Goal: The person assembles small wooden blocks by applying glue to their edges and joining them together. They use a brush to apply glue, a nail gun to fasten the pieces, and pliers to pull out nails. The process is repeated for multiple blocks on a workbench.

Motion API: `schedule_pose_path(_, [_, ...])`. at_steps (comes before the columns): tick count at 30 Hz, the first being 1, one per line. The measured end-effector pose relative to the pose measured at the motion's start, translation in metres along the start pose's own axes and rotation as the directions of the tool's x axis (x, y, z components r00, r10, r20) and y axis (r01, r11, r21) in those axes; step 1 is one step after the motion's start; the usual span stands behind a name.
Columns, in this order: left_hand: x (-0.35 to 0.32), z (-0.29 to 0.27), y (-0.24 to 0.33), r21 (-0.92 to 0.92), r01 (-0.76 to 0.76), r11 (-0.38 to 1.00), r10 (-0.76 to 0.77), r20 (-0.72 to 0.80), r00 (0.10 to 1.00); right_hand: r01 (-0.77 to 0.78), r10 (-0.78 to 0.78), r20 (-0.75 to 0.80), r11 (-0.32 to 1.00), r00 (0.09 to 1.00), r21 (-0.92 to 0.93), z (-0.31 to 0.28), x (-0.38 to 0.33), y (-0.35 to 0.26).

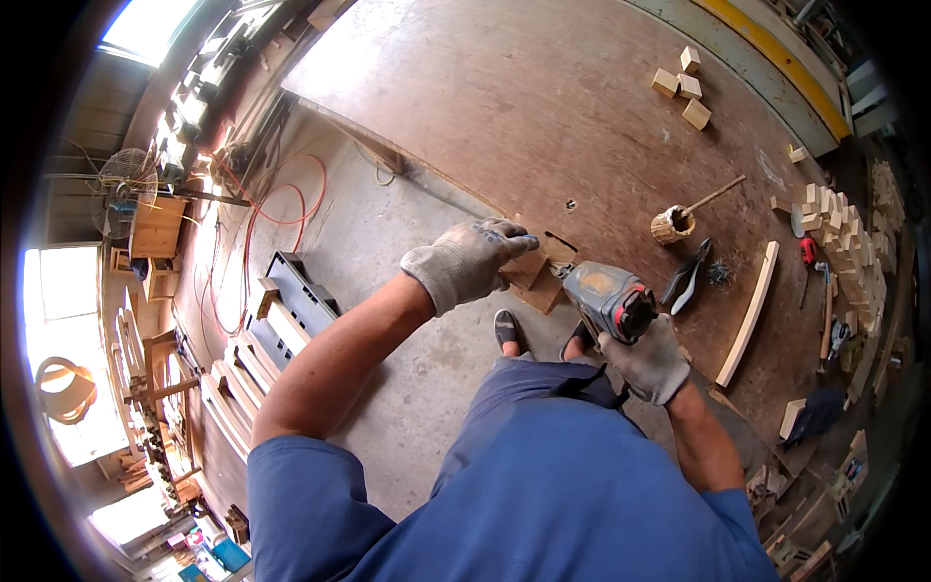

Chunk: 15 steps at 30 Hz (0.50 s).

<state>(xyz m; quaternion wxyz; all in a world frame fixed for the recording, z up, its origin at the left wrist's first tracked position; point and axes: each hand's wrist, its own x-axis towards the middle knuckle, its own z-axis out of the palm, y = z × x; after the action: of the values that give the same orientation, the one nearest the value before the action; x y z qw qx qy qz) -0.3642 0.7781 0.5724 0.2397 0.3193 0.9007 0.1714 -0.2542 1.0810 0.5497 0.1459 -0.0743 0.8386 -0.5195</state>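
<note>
My left hand [473, 258], in a pale work glove, is closed at the upper left of a small brown wooden block [539, 294] at the table's edge. Its fingertips bend over the top of the block, partly hiding it. In my gloved right hand [648, 363] is a grey power tool [603, 293] with a red and black rear end. The tool's metal front end points toward the block, close to its right side. Whether the tip touches the wood, I cannot tell.
On the brown table [504, 107] lie pliers [690, 276], a curved wooden strip [752, 315], several small blocks [690, 85] and a pot with a stick [673, 225]. Stacked wood pieces [839, 228] line the right side. A red hose [254, 209] crosses the floor; a fan [126, 194] stands left.
</note>
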Motion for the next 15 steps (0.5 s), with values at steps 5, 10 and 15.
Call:
schedule_pose_path(5, [0.001,0.002,-0.003,-0.003,-0.016,1.000,0.016,-0.013,1.000,-0.122,0.120,0.047,0.992,0.992,0.045,0.001,-0.011,0.008])
schedule_pose_path(10, [0.000,0.006,-0.007,-0.011,-0.021,1.000,0.021,-0.025,0.999,-0.043,0.044,0.076,0.999,0.996,-0.014,0.012,-0.018,0.021])
schedule_pose_path(15, [-0.001,0.002,-0.004,-0.020,-0.031,0.999,0.030,-0.024,0.999,0.020,-0.014,0.109,0.998,0.994,-0.053,0.018,-0.018,0.024])
